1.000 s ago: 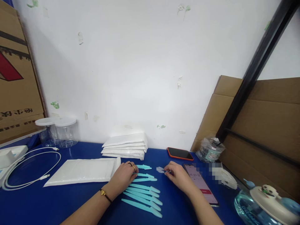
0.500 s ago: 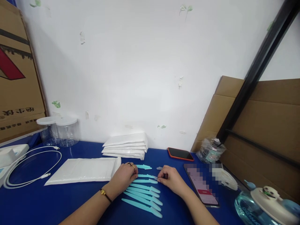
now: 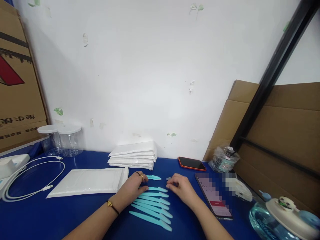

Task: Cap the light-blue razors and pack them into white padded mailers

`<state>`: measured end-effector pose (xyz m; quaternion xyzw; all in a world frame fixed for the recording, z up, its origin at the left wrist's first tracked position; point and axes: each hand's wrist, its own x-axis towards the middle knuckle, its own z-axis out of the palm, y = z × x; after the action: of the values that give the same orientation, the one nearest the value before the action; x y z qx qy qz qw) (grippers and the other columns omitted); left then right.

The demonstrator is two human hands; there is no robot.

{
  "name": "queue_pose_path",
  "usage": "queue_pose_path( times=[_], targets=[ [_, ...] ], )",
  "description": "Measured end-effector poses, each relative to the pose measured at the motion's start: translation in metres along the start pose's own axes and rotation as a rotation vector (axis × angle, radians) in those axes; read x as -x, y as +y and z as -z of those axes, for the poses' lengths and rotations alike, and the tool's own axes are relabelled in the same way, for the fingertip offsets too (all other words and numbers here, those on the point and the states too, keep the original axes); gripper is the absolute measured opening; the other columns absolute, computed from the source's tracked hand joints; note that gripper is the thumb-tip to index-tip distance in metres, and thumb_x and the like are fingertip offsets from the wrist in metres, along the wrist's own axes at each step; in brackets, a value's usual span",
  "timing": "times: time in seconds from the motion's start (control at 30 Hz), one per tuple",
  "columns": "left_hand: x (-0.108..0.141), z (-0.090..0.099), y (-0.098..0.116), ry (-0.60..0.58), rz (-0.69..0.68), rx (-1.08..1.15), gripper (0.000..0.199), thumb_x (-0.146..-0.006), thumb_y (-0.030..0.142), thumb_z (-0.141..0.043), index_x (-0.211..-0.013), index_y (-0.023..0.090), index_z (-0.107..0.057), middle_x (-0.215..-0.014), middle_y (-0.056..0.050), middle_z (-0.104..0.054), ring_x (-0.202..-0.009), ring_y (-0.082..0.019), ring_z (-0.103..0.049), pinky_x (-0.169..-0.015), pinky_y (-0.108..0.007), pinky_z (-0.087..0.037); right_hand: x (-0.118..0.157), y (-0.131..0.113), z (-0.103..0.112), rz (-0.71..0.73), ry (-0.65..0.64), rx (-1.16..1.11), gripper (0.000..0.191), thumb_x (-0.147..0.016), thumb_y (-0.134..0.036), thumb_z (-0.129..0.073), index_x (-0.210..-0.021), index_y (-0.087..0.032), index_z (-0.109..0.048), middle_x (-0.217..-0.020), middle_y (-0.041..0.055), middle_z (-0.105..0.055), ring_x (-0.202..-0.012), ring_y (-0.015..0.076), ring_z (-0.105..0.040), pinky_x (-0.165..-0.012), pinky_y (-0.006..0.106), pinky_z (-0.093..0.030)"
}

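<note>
Several turquoise plastic sticks (image 3: 152,208) lie side by side on the blue table (image 3: 62,213), with one more stick (image 3: 153,177) set apart behind them. My left hand (image 3: 133,188), with rings and a dark bracelet, has its curled fingers on the left end of the rearmost stick in the row (image 3: 156,189). My right hand (image 3: 181,190) is curled at that stick's right tip. A small clear cap (image 3: 168,179) lies just beyond my right fingers.
A flat white padded envelope (image 3: 87,181) lies to the left, and a stack of envelopes (image 3: 133,156) stands by the wall. Two phones (image 3: 192,163) (image 3: 215,196) lie on the right. Elsewhere are a white cable (image 3: 32,180), clear jars (image 3: 70,140), a water bottle (image 3: 280,216) and cardboard.
My right hand let go of the small clear cap behind the row and moved left to the tip of the rearmost stick. My left hand stayed in place.
</note>
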<state>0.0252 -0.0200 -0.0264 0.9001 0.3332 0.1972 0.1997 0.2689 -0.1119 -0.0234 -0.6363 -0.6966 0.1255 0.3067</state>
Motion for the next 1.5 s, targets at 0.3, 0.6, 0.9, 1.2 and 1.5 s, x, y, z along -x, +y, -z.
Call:
queue_pose_path(
  times=[0.3, 0.6, 0.9, 1.2, 1.5],
  targets=[
    [-0.003, 0.011, -0.012, 0.057, 0.080, -0.203, 0.013, -0.084, 0.027, -0.053, -0.092, 0.022, -0.062, -0.097, -0.003, -0.063, -0.096, -0.020, -0.053, -0.083, -0.031, -0.038, -0.002, 0.006, 0.007, 0.023, 0.045, 0.381, 0.013, -0.084, -0.023, -0.055, -0.091, -0.025, -0.066, -0.093, 0.0031, -0.061, -0.089, 0.0203, -0.052, -0.077, 0.033, -0.034],
    [-0.002, 0.013, -0.003, 0.046, 0.116, -0.194, 0.010, -0.083, 0.024, -0.051, -0.082, 0.021, -0.060, -0.089, -0.001, -0.065, -0.090, -0.019, -0.057, -0.077, -0.028, -0.037, 0.000, -0.006, -0.006, 0.094, 0.073, 0.388, 0.012, -0.077, -0.009, -0.052, -0.074, -0.019, -0.057, -0.081, 0.0015, -0.058, -0.080, 0.0173, -0.052, -0.075, 0.029, -0.033],
    [-0.002, 0.018, 0.004, 0.069, 0.103, -0.082, 0.010, -0.081, 0.026, -0.051, -0.081, 0.022, -0.060, -0.086, 0.001, -0.065, -0.086, -0.017, -0.057, -0.073, -0.026, -0.037, 0.001, -0.012, 0.001, 0.028, 0.022, 0.004, 0.012, -0.084, -0.019, -0.047, -0.080, -0.020, -0.059, -0.071, -0.0018, -0.061, -0.064, 0.0131, -0.053, -0.058, 0.022, -0.035],
    [-0.001, 0.016, 0.009, 0.055, 0.059, -0.063, 0.008, -0.080, 0.026, -0.055, -0.080, 0.022, -0.062, -0.083, 0.001, -0.064, -0.084, -0.017, -0.056, -0.075, -0.028, -0.035, 0.003, -0.028, -0.003, 0.047, -0.005, 0.007, 0.012, -0.083, -0.018, -0.050, -0.081, -0.020, -0.062, -0.075, -0.0006, -0.064, -0.072, 0.0152, -0.056, -0.069, 0.026, -0.039],
    [0.006, 0.014, 0.013, 0.066, 0.014, -0.116, 0.019, -0.080, 0.032, -0.057, -0.097, 0.026, -0.063, -0.096, 0.001, -0.065, -0.095, -0.020, -0.055, -0.082, -0.032, -0.035, 0.005, 0.000, 0.027, 0.036, 0.084, 0.025, 0.019, -0.085, -0.021, -0.047, -0.091, -0.021, -0.066, -0.091, 0.0044, -0.065, -0.085, 0.0192, -0.059, -0.078, 0.031, -0.043]
  ],
)
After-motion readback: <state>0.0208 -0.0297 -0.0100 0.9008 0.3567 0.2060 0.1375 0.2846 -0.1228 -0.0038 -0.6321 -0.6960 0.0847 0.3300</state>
